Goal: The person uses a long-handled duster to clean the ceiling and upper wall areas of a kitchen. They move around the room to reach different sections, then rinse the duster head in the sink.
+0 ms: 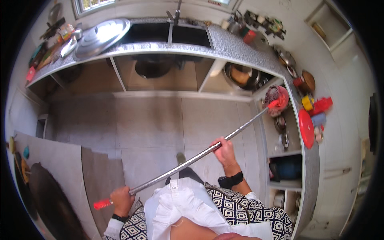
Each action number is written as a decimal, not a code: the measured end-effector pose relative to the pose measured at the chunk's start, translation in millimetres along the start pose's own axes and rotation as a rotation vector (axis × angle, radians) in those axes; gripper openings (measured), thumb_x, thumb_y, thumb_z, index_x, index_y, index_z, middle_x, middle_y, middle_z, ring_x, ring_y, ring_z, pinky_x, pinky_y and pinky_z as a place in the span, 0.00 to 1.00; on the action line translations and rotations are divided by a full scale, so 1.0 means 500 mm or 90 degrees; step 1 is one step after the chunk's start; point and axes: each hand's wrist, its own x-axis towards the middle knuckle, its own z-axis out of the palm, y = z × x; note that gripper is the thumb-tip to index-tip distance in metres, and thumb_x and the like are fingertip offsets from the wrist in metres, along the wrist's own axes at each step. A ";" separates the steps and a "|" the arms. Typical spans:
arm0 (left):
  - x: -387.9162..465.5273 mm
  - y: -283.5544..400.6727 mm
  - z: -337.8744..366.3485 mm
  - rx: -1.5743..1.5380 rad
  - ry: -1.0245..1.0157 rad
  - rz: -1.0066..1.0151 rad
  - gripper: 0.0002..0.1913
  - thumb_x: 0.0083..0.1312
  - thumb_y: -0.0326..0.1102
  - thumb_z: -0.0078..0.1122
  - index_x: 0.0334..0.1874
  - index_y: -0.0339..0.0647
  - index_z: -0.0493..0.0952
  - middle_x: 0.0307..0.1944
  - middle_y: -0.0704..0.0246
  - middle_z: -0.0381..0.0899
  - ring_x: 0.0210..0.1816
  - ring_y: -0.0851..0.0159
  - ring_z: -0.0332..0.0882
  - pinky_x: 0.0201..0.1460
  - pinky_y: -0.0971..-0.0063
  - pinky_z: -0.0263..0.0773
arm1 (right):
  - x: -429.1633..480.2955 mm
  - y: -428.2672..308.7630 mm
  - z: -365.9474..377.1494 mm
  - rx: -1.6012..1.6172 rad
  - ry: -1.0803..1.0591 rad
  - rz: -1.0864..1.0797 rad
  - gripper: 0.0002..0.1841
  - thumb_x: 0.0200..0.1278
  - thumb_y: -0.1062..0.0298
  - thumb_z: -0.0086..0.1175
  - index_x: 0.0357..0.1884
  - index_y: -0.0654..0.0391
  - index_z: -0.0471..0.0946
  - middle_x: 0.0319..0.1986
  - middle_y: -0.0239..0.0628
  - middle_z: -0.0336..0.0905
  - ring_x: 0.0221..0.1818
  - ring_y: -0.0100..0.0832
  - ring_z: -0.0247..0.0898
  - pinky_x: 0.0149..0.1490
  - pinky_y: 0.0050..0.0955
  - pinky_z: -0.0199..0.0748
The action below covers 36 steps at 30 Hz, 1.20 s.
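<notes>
A long metal pole with a red handle end and a red head (177,169) crosses in front of me, slanting up to the right. My left hand (121,200) grips it near the red handle. Farther along the shaft, my right hand (224,151) is closed around the metal. At the far end, a pinkish-red, stringy mop head (276,100) is raised beside the open shelves under the right counter; whether it touches them I cannot tell.
A speckled counter (231,42) with a double sink (147,33) runs along the far wall. On it lies a large metal lid (103,34). Open shelves below hold pans. A red round lid (306,129) stands at the right counter's edge. A dark round pan (54,201) is at lower left.
</notes>
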 end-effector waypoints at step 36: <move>1.002 -0.091 0.013 -0.101 0.007 -0.319 0.17 0.59 0.43 0.61 0.45 0.43 0.72 0.29 0.56 0.80 0.30 0.45 0.78 0.32 0.53 0.71 | 0.826 0.296 0.930 -0.509 -0.645 0.467 0.08 0.65 0.68 0.48 0.35 0.63 0.72 0.22 0.39 0.77 0.23 0.31 0.78 0.23 0.32 0.80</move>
